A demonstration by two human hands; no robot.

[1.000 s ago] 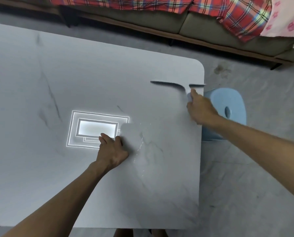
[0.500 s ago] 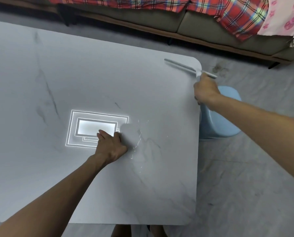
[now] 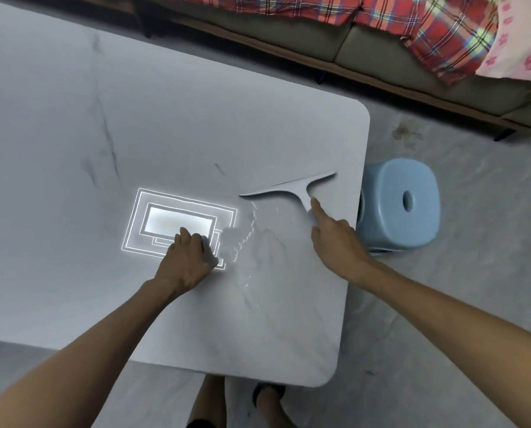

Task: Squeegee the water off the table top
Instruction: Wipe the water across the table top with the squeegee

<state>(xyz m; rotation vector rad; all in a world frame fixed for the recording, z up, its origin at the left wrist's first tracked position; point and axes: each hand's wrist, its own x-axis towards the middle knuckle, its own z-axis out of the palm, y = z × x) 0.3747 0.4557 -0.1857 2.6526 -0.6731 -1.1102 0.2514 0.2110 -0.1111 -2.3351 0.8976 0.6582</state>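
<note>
While the blade is parked just past the far end of the puddle, this looks like the setup for a pull stroke, so get it right before moving.

Status:
- right hand (image 3: 335,239) grips the squeegee (image 3: 288,188) by its short handle, index finger laid straight along it.
- blade lies across the worktop (image 3: 72,118) near its right edge. Can't tell if the full edge is in contact.
- water (image 3: 242,239) sits as a dull patch plus thin bright streaks between blade and left hand (image 3: 187,261).
- left hand rests knuckles-up on the worktop, fingers curled under, right beside the patch. Can't tell if it holds anything.

How I'd run the stroke:
- seat the whole rubber edge first. Any lifted end probably leaves a stripe.
- shift the blade left so it covers the patch; at present its left tip only just lines up with it.
- lean the handle low, keep pressure even, use one continuous drag.
- angle the blade so runoff goes to the right edge, not toward the left hand.
- blue stool (image 3: 400,205) sits just beside that edge and likely catches drips.
- move the left hand clear of the path.
</note>
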